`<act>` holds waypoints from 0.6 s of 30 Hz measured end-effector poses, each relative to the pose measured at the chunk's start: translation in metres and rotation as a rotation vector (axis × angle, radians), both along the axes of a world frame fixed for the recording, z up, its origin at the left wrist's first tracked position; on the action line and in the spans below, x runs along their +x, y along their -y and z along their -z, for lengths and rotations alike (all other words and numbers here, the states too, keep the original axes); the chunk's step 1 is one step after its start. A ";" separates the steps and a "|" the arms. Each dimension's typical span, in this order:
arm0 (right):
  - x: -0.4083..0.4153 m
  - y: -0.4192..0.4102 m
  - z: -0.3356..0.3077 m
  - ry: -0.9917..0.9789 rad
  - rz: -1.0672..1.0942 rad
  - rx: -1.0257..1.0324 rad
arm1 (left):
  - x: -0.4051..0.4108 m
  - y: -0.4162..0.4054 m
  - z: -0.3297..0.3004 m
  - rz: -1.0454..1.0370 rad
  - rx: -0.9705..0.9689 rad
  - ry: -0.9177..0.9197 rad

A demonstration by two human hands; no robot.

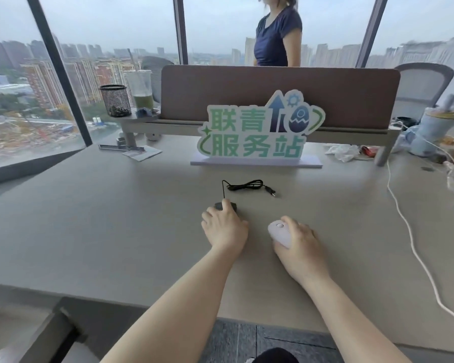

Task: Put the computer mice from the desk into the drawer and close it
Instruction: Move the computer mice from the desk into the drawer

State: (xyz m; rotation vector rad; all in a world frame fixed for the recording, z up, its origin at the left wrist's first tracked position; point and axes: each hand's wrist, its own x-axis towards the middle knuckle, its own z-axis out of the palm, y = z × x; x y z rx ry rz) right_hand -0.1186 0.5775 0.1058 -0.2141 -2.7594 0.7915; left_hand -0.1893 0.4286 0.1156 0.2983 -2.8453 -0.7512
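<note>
A black wired mouse (219,205) lies on the grey desk (116,218), mostly covered by my left hand (224,226), whose fingers rest over it. Its black cable (247,185) is coiled just behind, ending in a USB plug. A white wireless mouse (279,233) sits to the right, and my right hand (300,247) wraps around its right side and rear. Both mice appear to touch the desk. No drawer shows in this view.
A green and white sign (257,132) stands behind the mice before a brown partition (273,85). A mesh pen cup (115,100) and a drink cup (142,90) sit back left. White cable (409,231), tissue and clutter lie right. A person stands beyond the partition.
</note>
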 end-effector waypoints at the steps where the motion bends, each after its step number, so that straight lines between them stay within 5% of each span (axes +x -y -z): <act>1: 0.001 0.003 -0.001 -0.021 0.000 -0.048 | 0.001 0.007 -0.001 -0.004 0.001 0.006; 5: 0.015 0.021 -0.017 -0.124 -0.026 -0.250 | 0.019 0.049 -0.007 0.017 0.129 -0.038; 10: 0.037 0.072 -0.051 -0.252 -0.151 -0.317 | 0.079 0.119 -0.039 0.025 0.308 -0.339; 18: 0.079 0.222 -0.098 -0.362 -0.506 -0.494 | 0.194 0.254 -0.124 -0.118 0.132 -0.633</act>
